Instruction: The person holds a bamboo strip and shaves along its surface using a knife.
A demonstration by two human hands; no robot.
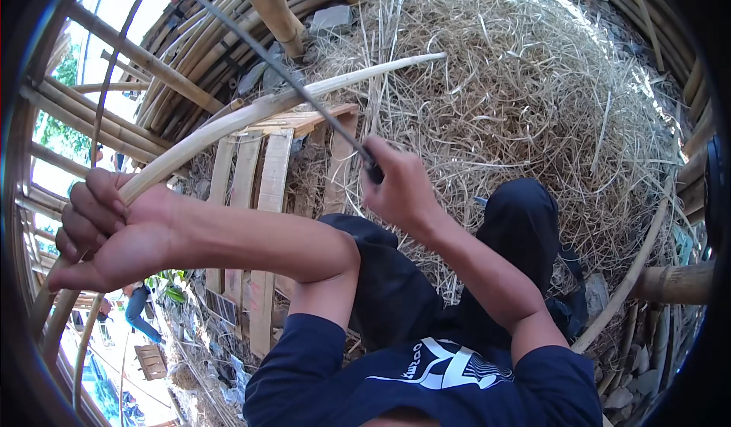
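Fingers curled, my left hand (114, 229) grips the near end of a long, pale bamboo strip (205, 135). The strip bows up and away to the right, tapering to a thin tip over the shavings. In my right hand (403, 187) is the dark handle of a long knife (247, 40), its narrow blade pointing to the upper left. The blade crosses the strip around a darker node; I cannot tell whether the two touch. Below the strip stands a slatted wooden frame (272, 172), partly hidden by my left forearm.
A large heap of bamboo shavings (518, 84) covers the ground ahead. Bundled bamboo strips (198, 54) and a thick bamboo post (270, 8) stand at upper left. Bamboo rails (145, 58) line the left side. A person's leg (141, 313) shows beyond, lower left. A loose strip (628, 282) lies right.
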